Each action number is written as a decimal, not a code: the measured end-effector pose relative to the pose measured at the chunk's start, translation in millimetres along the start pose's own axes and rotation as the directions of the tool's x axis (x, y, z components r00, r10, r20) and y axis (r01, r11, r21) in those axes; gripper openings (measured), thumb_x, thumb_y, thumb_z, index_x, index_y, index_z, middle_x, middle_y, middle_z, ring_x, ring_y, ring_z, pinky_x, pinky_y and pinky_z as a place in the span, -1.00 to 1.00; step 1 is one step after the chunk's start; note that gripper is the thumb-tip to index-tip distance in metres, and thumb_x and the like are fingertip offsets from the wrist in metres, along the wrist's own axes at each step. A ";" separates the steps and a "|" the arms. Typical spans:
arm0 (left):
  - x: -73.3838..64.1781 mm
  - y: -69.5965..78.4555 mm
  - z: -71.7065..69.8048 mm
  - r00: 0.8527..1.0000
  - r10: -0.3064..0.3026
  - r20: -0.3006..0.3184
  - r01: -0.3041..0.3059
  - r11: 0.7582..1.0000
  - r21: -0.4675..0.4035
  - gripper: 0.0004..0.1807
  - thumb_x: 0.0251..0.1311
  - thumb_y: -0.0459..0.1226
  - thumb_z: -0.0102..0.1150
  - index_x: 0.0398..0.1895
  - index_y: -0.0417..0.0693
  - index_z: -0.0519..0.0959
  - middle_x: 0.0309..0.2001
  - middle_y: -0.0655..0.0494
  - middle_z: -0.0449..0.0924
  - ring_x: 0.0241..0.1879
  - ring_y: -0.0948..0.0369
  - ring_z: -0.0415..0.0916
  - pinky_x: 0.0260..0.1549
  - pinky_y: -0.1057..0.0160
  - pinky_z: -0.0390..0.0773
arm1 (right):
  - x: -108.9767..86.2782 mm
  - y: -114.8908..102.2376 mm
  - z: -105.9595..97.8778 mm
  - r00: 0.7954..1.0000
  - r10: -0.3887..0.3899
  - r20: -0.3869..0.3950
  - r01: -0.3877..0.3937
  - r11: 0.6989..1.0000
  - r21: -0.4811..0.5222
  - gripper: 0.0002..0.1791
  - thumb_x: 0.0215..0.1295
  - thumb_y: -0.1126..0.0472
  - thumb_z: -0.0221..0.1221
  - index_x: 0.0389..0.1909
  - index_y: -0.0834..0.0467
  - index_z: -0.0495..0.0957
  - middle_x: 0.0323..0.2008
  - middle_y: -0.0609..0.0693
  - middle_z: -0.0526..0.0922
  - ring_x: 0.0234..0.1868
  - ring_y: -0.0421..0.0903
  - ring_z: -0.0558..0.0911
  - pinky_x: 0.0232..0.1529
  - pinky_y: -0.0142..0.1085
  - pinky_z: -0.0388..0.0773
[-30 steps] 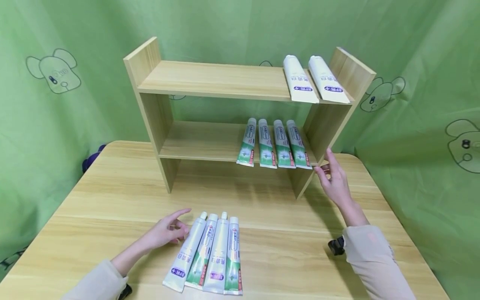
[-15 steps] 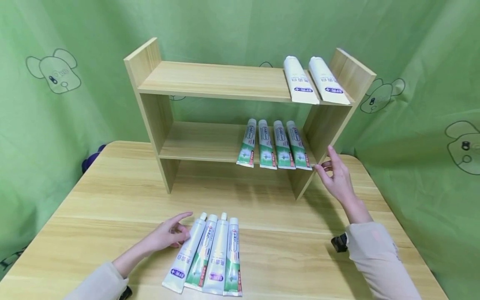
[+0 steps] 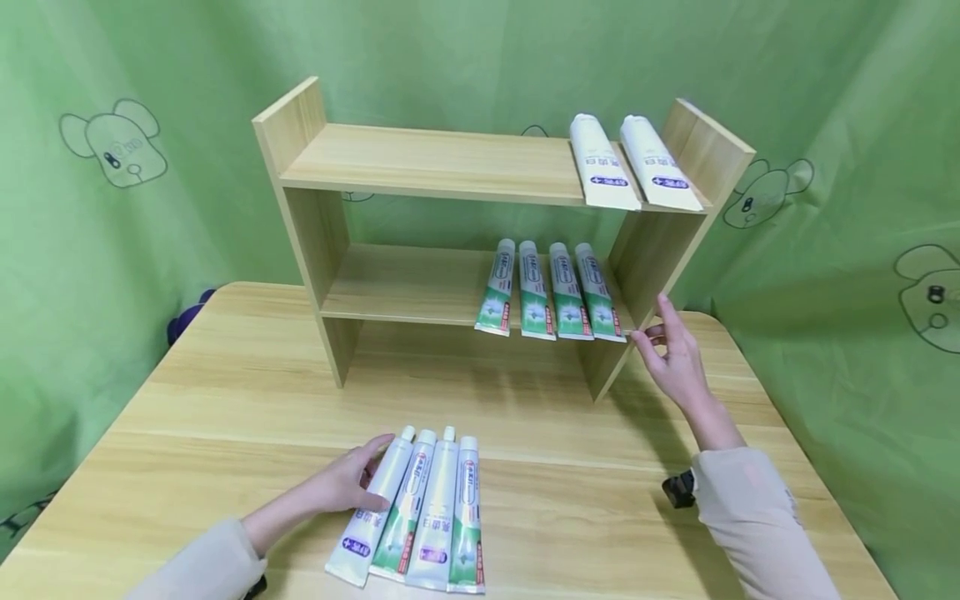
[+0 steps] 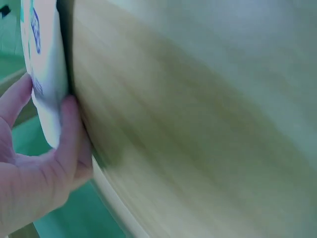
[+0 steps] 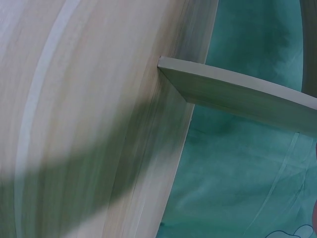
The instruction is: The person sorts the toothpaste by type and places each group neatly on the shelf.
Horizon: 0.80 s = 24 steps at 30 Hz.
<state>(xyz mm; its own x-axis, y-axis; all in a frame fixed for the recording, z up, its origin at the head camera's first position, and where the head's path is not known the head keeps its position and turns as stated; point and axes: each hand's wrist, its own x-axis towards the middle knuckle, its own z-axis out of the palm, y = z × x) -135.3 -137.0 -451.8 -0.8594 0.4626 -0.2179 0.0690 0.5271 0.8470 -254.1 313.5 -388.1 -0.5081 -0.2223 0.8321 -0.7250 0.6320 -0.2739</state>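
Note:
Several toothpaste tubes lie side by side on the table in the head view, white ones alternating with green-and-white ones. My left hand grips the leftmost white toothpaste tube across its upper half. The left wrist view shows thumb and fingers on opposite sides of this white tube. At the right, my right hand touches the front edge of the wooden shelf's side panel with its thumb, index finger pointing up. Beside the held tube lies a green-and-white tube, then another white tube.
The two-tier wooden shelf stands at the back of the table. Two white tubes lie at the right of its top board. Several green-and-white tubes occupy the right half of the middle board, ends overhanging. A green curtain hangs behind.
My left hand has moved from beside the leftmost white toothpaste tube to over it and taken hold of it. The right hand stays at the shelf's side.

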 end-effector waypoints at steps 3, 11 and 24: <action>-2.5 6.9 4.2 0.999 -0.022 -0.024 0.024 0.997 0.074 0.09 -0.33 -0.43 0.43 0.35 -0.30 -0.01 -0.24 -0.12 0.37 -0.30 0.11 0.37 -0.45 0.30 0.63 | -0.9 1.0 0.3 1.000 0.000 -0.002 0.000 1.000 -0.001 -0.34 0.28 0.20 0.10 0.33 0.24 0.07 -0.16 0.36 0.46 -0.42 -0.27 0.46 -0.31 -0.74 0.43; -3.3 10.9 10.4 0.997 -0.055 -0.056 0.056 0.998 0.006 0.11 -0.39 -0.56 0.36 0.37 -0.23 0.00 -0.24 -0.18 0.29 -0.35 0.10 0.40 -0.62 0.32 0.66 | -1.4 3.2 1.2 1.000 -0.011 -0.006 0.011 1.000 -0.010 -0.35 0.33 0.04 0.00 0.33 0.26 0.06 -0.13 0.40 0.44 -0.45 -0.18 0.46 -0.27 -0.79 0.37; 0.1 -0.4 -5.0 0.994 0.038 0.106 -0.014 0.975 -0.222 -0.07 -0.04 -0.46 0.21 0.38 -0.31 -0.12 -0.18 -0.25 0.43 -0.43 0.12 0.54 -0.51 0.14 0.70 | -1.1 3.0 1.6 1.000 -0.012 -0.007 0.012 1.000 -0.001 -0.35 0.30 0.18 0.07 0.33 0.26 0.06 -0.06 0.41 0.42 -0.42 -0.25 0.46 -0.28 -0.78 0.39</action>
<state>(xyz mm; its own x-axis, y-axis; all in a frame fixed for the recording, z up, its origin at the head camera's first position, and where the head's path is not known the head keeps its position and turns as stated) -137.9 -140.7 -449.7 -0.7977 0.5552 -0.2355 -0.0337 0.3489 0.9366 -256.5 314.5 -390.6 -0.4960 -0.2250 0.8386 -0.7307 0.6299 -0.2632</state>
